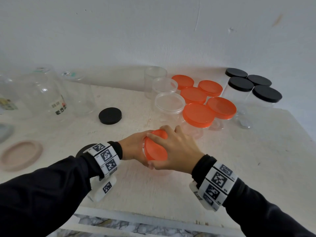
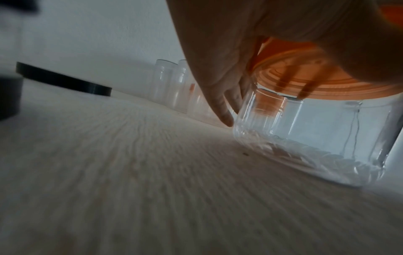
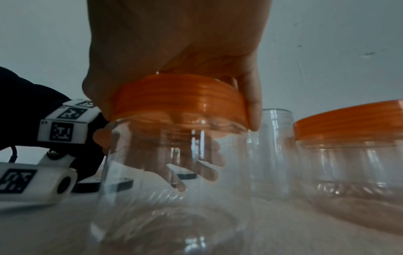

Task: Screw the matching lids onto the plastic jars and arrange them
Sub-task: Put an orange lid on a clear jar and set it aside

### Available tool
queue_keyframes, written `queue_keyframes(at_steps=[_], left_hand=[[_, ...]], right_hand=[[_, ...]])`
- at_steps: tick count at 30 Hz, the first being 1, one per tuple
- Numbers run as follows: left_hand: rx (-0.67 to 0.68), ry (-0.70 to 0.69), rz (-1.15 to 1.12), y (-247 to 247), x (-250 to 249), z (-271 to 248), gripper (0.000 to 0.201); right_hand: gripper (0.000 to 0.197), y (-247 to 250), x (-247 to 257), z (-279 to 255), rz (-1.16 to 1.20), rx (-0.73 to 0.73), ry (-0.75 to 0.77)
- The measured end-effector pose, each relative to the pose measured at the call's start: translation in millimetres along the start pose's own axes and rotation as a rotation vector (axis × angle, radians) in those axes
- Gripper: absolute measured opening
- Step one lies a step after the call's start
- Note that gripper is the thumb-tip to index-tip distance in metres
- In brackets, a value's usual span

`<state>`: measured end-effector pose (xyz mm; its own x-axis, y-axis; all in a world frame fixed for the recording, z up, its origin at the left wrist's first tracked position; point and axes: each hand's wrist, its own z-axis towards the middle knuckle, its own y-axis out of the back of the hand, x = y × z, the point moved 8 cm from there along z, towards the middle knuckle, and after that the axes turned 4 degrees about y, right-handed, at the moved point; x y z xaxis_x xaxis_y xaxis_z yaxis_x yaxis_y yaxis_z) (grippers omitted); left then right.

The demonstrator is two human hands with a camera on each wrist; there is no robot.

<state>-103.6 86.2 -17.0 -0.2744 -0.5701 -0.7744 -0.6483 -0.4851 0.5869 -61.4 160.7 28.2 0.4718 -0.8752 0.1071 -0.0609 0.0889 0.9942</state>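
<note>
Centre of the desk [image 1: 256, 159], near its front edge: a clear jar [image 3: 174, 172] stood upright w/ an orange lid [image 1: 154, 147] on its mouth. Right hand [image 1: 176, 151] came over the top, fingers and thumb curled down round the lid's rim, gripping it. Left hand [image 1: 132, 146] was at 9 o'clock of the jar, fingers wrapped round the clear wall below the lid, seen through the plastic in the right wrist view. Whether the lid sat fully down on the thread, cannot tell. At 1 o'clock from the hands stood five jars capped in orange [image 1: 198, 115], packed close, touching. Further out at 2 o'clock, four jars w/ black lids [image 1: 266, 94] in a tight cluster by the wall. At 12 o'clock, a row of three open clear jars [image 1: 169, 103], no lids, just beside the orange group. A loose black lid [image 1: 110, 115] lay flat at 10 o'clock, apart from the rest. Far left, approx 9–10 o'clock, bigger clear jars [image 1: 42, 93] w/ labels, blurred, and a pinkish round lid [image 1: 21, 155] flat on the desk near the left edge. Both wrists wore white bands w/ black-and-white markers [image 1: 106, 156].
</note>
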Motion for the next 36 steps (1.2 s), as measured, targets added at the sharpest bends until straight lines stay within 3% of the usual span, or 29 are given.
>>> queue_keyframes(at_steps=[11, 15, 18, 24, 26, 28, 31, 36], left_hand=[[0.156, 0.059, -0.080, -12.4, 7.8, 13.7, 0.091], [0.126, 0.017, -0.059, -3.0, -4.8, 26.7, 0.086], [0.033, -0.087, -0.040, 13.0, -33.1, 35.7, 0.072], [-0.403, -0.339, -0.015, 51.3, -87.9, 51.4, 0.045], [-0.518, -0.417, 0.143, 55.9, -101.3, 58.8, 0.041], [-0.619, -0.465, 0.389, 54.7, -107.9, 69.3, 0.050], [-0.684, -0.322, 0.612, 54.5, -93.7, 92.0, 0.056], [-0.658, -0.124, 0.710, 52.0, -72.9, 109.2, 0.062]], right_hand=[[0.082, 2.3, -20.3, -23.0, -0.020, 0.029, -0.032], [0.082, 2.5, -50.8, -47.8, 0.014, 0.050, -0.118], [0.080, 4.7, -79.7, -68.3, 0.033, 0.068, -0.199], [0.072, 15.6, -133.5, -107.8, 0.019, 0.002, -0.364], [0.068, 16.9, -149.0, -116.2, 0.013, -0.023, -0.409], [0.065, 15.0, -162.3, -120.3, 0.028, -0.053, -0.413], [0.061, 11.3, -177.5, -120.0, 0.134, -0.142, -0.377], [0.057, 10.7, -191.2, -104.5, 0.140, -0.256, -0.306]])
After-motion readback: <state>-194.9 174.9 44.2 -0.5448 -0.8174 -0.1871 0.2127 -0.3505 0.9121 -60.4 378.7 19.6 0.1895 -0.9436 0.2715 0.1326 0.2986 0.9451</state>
